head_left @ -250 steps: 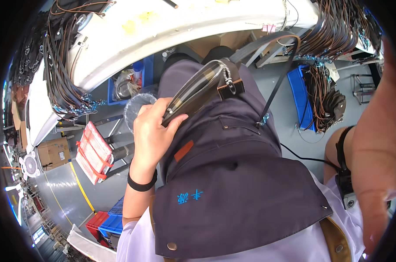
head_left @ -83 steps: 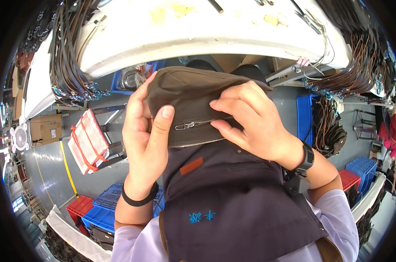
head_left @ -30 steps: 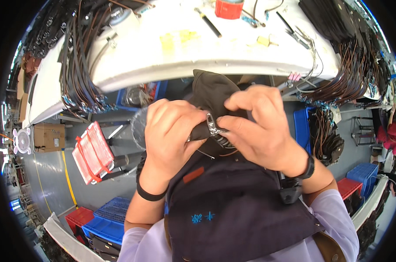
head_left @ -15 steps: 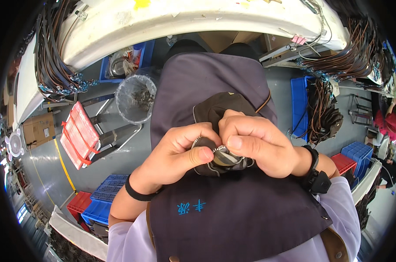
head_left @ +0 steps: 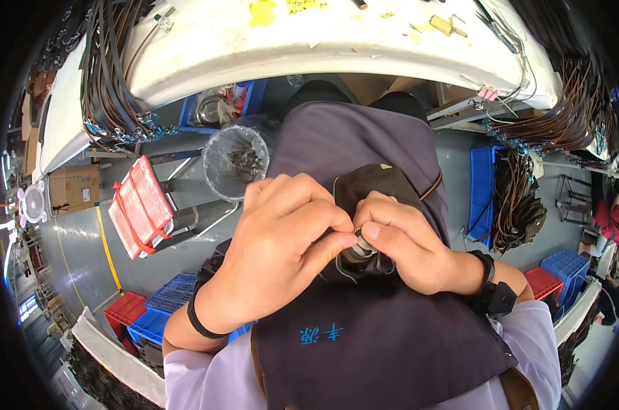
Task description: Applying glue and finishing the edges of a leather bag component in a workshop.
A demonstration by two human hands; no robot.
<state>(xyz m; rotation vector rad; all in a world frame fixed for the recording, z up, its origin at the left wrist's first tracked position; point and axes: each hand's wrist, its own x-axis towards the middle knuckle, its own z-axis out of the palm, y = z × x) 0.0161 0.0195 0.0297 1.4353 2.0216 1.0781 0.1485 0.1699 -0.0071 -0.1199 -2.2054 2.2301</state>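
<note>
On my lap lies a small dark olive fabric pouch (head_left: 372, 182) with pale stitched edges and a lighter lining showing at its opening. My right hand (head_left: 418, 249) grips the pouch beside that opening, thumb on top. Thumb and forefinger of my left hand (head_left: 282, 239) are pinched together at the opening's edge, touching the tips of my right fingers. A tiny metallic-looking bit, possibly zipper teeth, shows between the two hands. What exactly the left fingertips pinch is too small to make out. Both hands cover much of the pouch.
Ahead stands a white worktable (head_left: 336, 51). Brown and black straps (head_left: 118, 68) hang at its left, more straps (head_left: 562, 116) at its right. A lined waste bin (head_left: 235, 160), a red-strapped pack (head_left: 142, 208) and a blue crate (head_left: 483, 195) stand around me.
My left hand has let go of the pouch's left edge, lifted and turned its back upward, pinching at the opening. The right hand keeps its grip. The whole view has shifted slightly.
</note>
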